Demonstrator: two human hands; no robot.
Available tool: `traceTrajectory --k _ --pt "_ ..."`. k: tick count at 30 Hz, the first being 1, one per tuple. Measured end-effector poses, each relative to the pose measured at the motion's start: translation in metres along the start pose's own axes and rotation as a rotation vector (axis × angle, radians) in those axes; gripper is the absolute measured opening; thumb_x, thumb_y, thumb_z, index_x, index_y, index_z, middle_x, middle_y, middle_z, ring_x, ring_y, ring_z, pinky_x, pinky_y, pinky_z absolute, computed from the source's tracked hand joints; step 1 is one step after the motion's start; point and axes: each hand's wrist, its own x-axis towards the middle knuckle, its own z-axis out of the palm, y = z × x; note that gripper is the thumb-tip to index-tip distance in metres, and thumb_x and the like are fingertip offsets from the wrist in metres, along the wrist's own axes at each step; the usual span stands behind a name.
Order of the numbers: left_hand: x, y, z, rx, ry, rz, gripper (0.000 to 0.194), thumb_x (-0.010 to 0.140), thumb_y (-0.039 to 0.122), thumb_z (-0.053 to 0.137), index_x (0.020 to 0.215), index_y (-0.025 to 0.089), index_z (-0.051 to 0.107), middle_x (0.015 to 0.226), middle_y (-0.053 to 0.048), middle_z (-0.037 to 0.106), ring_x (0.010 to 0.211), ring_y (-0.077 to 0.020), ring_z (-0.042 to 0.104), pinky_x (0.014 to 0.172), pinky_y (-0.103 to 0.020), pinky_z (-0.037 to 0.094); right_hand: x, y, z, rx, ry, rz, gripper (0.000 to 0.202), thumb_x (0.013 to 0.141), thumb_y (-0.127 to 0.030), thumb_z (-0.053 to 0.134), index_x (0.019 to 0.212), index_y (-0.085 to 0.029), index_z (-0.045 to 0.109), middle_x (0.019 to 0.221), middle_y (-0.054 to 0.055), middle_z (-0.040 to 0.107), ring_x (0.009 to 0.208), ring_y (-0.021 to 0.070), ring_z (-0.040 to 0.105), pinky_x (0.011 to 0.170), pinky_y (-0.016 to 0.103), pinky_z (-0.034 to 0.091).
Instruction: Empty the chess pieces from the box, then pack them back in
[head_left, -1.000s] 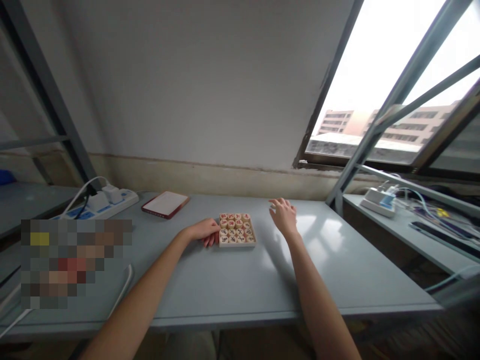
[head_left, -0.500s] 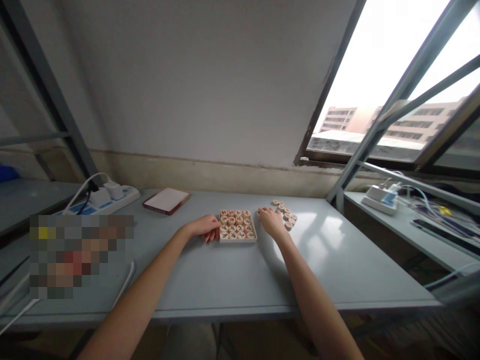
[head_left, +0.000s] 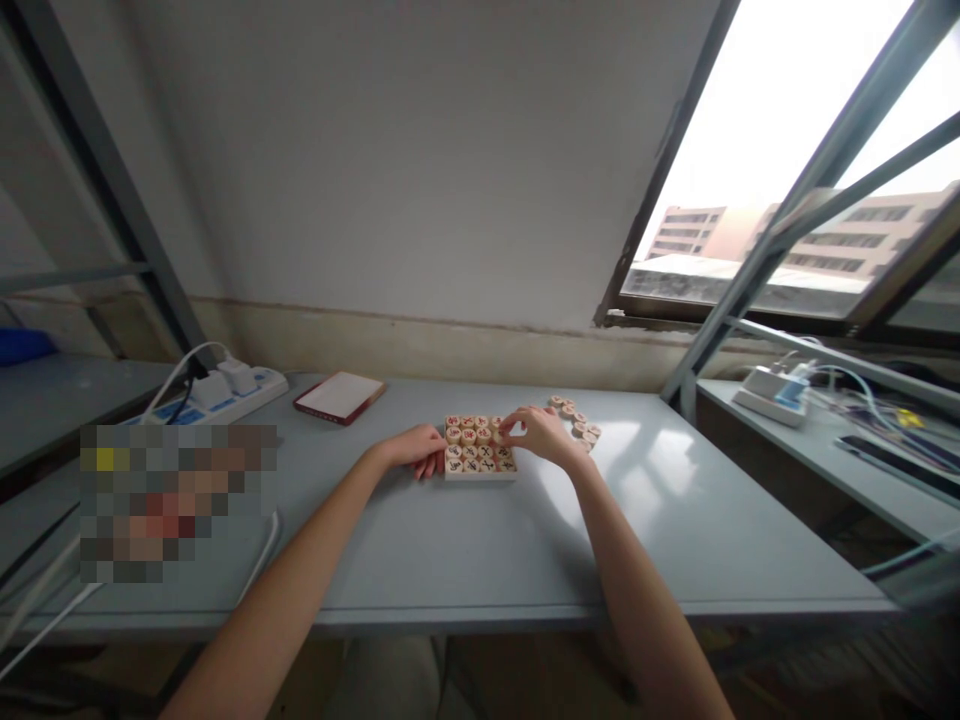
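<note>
A shallow light-coloured box (head_left: 481, 477) holds rows of round wooden Chinese chess pieces (head_left: 470, 452) with red and dark characters. My left hand (head_left: 417, 448) rests at the box's left side, fingers curled and gripping its edge. Over the right side of the box, my right hand (head_left: 540, 433) has thumb and forefinger pinched on a Chinese chess piece (head_left: 506, 428), largely covered by the fingertips. Several loose pieces (head_left: 580, 424) lie on the table beyond my right hand, partly hidden by it.
The grey-blue table (head_left: 420, 560) runs back to the wall. A flat reddish case with a pale top (head_left: 340, 396) lies at the back left, near a power strip (head_left: 259, 388). Another power strip (head_left: 772, 392) with cables sits on the neighbouring desk. A bed-frame post (head_left: 679, 385) stands at the right.
My right hand has moved left from the table beside the loose pieces to the right side of the box, its fingers now pinched. My left hand stays at the box. The view shifted slightly.
</note>
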Motion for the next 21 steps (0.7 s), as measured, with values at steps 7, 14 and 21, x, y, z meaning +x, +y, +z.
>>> traceTrajectory --k 7,14,21 --pt "-0.0002 -0.0006 -0.0004 -0.007 -0.004 -0.005 0.034 0.077 0.025 0.035 0.058 0.01 0.058 0.04 0.0 0.053 0.03 -0.0063 0.045 0.032 -0.015 0.028 -0.0009 -0.007 0.0015 -0.094 0.073 -0.035 0.02 0.07 -0.041 0.061 0.08 -0.024 0.064 0.083 0.001 0.063 0.082 0.0179 0.051 0.075 0.031 0.025" --pt "-0.0054 0.0069 0.0013 0.016 0.02 -0.013 0.034 0.076 0.023 0.033 0.058 0.01 0.058 0.039 0.0 0.052 0.029 -0.0067 0.044 0.032 -0.016 0.029 -0.0017 -0.0036 -0.0005 -0.109 0.038 -0.025 0.019 0.069 -0.039 0.062 0.081 -0.024 0.064 0.083 0.003 0.061 0.083 0.0196 0.05 0.077 0.032 0.025" --pt "-0.0056 0.0059 0.0007 0.028 0.004 -0.003 0.034 0.076 0.024 0.032 0.059 0.009 0.058 0.04 -0.001 0.052 0.03 -0.0074 0.044 0.032 -0.018 0.028 -0.001 -0.0058 -0.0002 -0.053 0.057 -0.055 0.021 0.071 -0.04 0.06 0.088 -0.028 0.062 0.089 0.002 0.059 0.087 0.0191 0.049 0.075 0.03 0.027"
